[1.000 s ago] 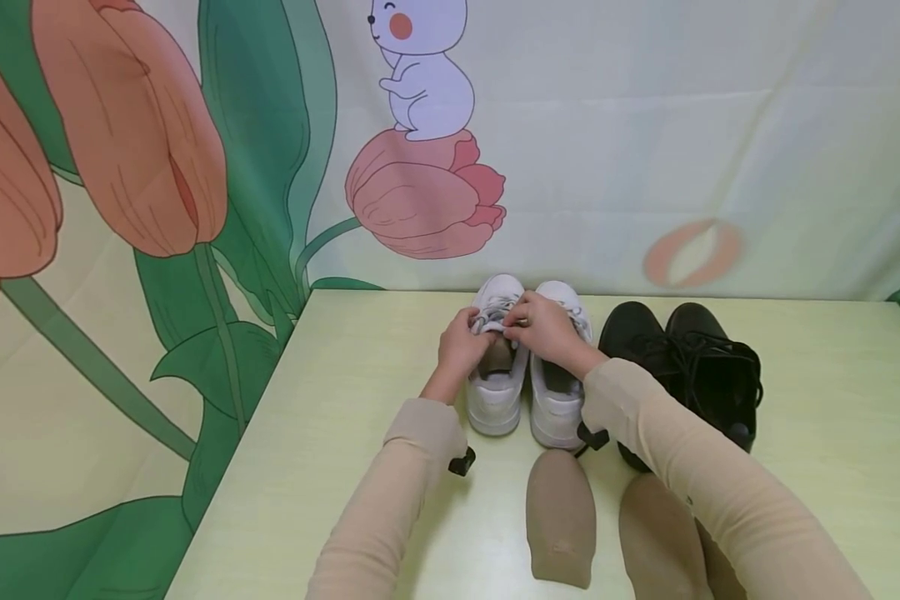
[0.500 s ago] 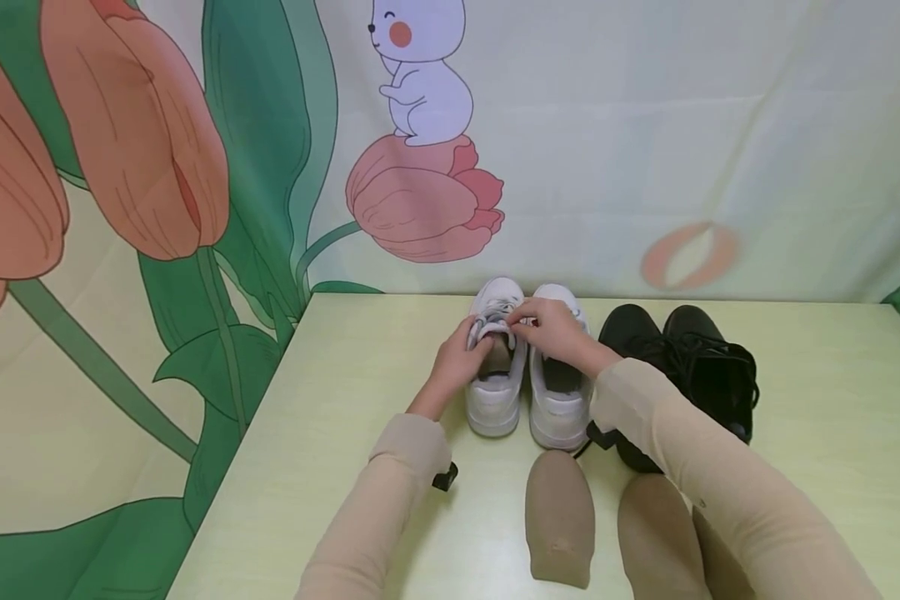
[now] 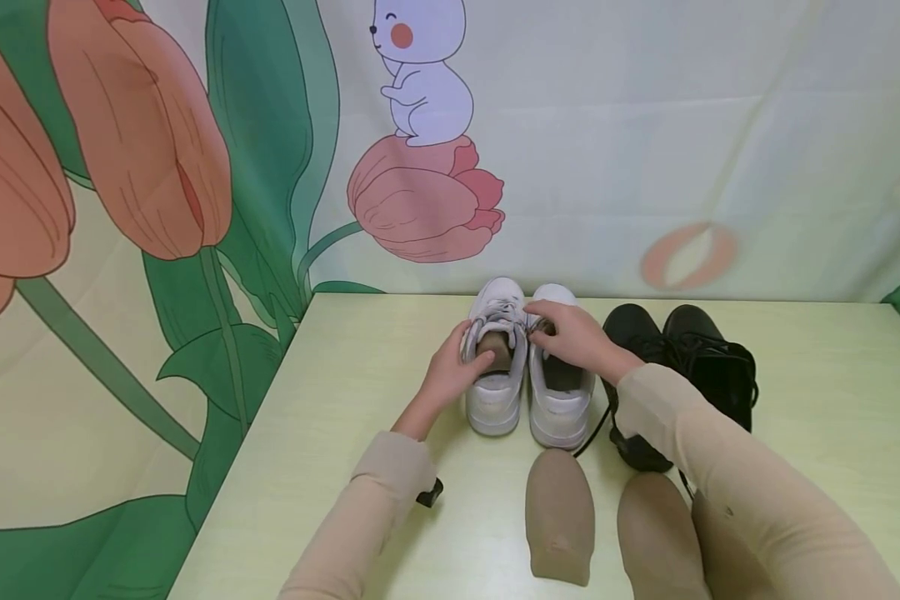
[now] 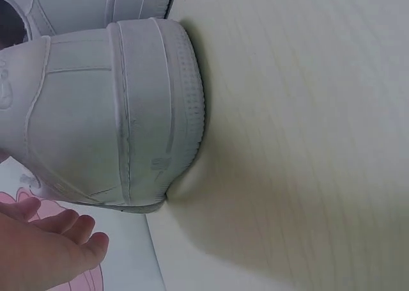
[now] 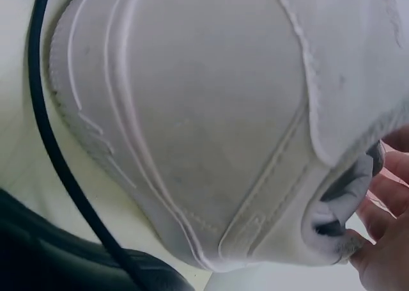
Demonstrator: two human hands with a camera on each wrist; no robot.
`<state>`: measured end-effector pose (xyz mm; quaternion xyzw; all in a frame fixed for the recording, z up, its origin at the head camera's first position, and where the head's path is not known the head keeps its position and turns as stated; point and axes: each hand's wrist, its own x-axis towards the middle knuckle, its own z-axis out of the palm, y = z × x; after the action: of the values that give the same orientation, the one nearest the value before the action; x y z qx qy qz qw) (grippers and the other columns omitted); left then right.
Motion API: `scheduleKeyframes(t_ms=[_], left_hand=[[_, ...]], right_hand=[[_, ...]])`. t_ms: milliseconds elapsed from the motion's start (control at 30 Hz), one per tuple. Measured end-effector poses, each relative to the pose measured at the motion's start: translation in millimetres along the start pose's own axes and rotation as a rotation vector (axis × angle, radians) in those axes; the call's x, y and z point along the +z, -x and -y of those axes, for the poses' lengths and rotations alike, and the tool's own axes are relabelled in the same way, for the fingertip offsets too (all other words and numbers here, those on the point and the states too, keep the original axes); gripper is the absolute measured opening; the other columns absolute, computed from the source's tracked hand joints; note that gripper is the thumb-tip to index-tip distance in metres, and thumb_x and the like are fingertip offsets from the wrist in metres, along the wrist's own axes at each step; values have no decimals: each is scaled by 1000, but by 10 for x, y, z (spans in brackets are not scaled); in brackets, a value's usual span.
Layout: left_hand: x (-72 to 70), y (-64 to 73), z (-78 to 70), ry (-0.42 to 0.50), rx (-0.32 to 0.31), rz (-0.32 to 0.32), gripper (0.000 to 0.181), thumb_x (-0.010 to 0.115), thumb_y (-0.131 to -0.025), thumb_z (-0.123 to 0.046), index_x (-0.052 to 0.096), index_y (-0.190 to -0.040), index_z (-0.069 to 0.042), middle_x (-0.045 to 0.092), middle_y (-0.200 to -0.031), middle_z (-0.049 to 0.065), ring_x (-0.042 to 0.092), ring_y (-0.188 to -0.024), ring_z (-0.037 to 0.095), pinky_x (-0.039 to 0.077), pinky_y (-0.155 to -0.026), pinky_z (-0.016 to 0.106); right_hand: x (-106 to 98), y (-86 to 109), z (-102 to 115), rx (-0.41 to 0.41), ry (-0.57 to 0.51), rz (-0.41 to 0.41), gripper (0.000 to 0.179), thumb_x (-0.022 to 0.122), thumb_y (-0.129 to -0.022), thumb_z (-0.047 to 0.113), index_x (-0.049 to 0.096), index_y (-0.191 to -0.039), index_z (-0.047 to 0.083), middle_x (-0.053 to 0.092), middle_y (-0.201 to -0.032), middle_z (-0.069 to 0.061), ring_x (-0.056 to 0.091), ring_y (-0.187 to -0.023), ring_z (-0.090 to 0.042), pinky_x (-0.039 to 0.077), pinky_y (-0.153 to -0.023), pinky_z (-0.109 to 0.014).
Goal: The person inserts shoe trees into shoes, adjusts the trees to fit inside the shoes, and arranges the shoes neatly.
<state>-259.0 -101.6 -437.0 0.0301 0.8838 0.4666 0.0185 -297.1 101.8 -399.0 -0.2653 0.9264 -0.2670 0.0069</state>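
Two white lace-up sneakers stand side by side in the head view, heels toward me. My left hand (image 3: 452,367) is beside the left sneaker (image 3: 493,410), its thumb out over the opening, where a brown piece (image 3: 497,350) shows inside. In the left wrist view, the fingers (image 4: 96,243) are loosely bent near the sneaker's side. My right hand (image 3: 573,332) reaches over the right sneaker (image 3: 558,423), fingertips near the gap between the pair. The right wrist view shows its thumb against the collar of the white sneaker (image 5: 211,125), fingers apart.
A pair of black lace-up shoes (image 3: 708,392) stands to the right, with a black lace (image 3: 596,433) trailing toward the white pair. Brown rounded pieces (image 3: 560,517) lie in front. A printed cloth (image 3: 585,167) hangs behind the pale table (image 3: 345,367).
My right hand has left the left sneaker's laces and tongue and moved right. The left hand has drawn back slightly, its thumb lifting off the tongue. The sneakers stay in place.
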Motion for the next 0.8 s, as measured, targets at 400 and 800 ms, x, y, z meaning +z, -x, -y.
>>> scheduleKeyframes(t_ms=[400,800], left_hand=[[-35,157,33,29,25,-2,64,57,-84,-33,27,-138,-15,32,-141,10,29,-130,27,26,-104,44],[-52,321,-29,46,48,8,64,55,-85,-35,26,-139,-15,32,-142,10,29,-131,27,25,-104,45]], right_hand=[[-69,113,-69,36,35,77,61,64,-80,26,40,-132,7,43,-134,-13,41,-121,-32,36,-95,-46],[-29,167,-122,10,82,67,59,64,-80,24,42,-131,7,40,-136,-13,38,-124,-31,34,-97,-45]])
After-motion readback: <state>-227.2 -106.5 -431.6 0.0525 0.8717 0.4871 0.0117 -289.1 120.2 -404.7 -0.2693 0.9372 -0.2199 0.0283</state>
